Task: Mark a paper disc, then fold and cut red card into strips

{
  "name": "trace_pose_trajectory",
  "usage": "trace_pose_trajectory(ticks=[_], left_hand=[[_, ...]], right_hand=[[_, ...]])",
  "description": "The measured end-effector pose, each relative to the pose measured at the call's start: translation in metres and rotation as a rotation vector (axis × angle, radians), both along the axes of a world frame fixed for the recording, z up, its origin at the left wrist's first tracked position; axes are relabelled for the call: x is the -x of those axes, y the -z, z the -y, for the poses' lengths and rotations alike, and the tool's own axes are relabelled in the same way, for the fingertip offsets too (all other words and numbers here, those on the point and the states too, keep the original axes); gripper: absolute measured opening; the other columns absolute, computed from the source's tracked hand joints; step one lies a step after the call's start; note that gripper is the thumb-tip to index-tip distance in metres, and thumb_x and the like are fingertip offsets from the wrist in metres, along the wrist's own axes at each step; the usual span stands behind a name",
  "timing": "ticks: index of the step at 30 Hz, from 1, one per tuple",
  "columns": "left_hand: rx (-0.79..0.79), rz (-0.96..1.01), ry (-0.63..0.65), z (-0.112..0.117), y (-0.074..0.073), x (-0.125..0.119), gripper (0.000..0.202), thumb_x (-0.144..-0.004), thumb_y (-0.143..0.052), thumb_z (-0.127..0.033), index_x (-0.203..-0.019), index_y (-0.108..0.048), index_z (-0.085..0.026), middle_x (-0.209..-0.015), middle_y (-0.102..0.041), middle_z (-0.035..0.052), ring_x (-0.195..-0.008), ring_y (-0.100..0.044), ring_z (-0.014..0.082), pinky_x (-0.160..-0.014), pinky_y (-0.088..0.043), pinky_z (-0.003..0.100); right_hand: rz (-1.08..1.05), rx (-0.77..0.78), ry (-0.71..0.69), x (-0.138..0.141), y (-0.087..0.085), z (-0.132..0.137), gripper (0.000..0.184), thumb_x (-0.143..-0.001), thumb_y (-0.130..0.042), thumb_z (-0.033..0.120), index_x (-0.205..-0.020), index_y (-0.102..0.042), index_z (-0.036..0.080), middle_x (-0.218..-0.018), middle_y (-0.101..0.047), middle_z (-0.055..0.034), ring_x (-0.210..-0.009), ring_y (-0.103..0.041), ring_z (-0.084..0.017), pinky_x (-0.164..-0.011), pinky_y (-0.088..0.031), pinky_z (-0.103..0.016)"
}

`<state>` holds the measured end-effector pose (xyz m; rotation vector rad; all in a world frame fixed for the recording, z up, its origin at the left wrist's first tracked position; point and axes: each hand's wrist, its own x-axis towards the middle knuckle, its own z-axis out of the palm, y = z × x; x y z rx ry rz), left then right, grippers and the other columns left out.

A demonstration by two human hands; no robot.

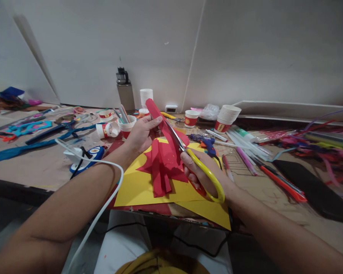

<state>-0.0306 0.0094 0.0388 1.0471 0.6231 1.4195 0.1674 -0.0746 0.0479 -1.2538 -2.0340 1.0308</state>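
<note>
My left hand (145,133) pinches a red paper strip (153,108) and holds it up above the table. In my right hand (201,171) is a pair of scissors (206,172) with yellow handles, its metal blades lying against the red paper near my left fingers. Whether the blades are parted I cannot tell. Below the hands, folded red paper strips (159,171) and a jagged-edged red paper piece (144,161) rest on yellow paper sheets (134,190). Some of the red paper is hidden behind the scissors and my right hand.
Behind stand paper cups (191,118), a stacked set of cups (227,116) and a bottle (125,93). A blue glue gun (208,144) lies right of the paper. At left is a blue power strip (87,159) with a white cable (120,179) crossing my left arm; a black phone-like slab (311,190) lies right.
</note>
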Motion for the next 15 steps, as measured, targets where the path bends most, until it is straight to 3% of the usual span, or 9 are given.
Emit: trace_pose_trajectory(ticks=[15], left_hand=[[0.011,0.0,-0.031,0.002,-0.002,0.0,0.021,-0.072,-0.074,-0.028,-0.079,-0.059,-0.015,-0.069,-0.066,-0.0009,-0.059,-0.061,0.0095,-0.058,-0.05,0.022]], right_hand=[[-0.101,0.081,-0.01,-0.003,0.013,-0.003,0.045,-0.089,-0.038,0.063,-0.074,-0.04,0.021,-0.056,-0.044,0.0056,-0.041,-0.038,-0.007,-0.039,-0.031,-0.02]])
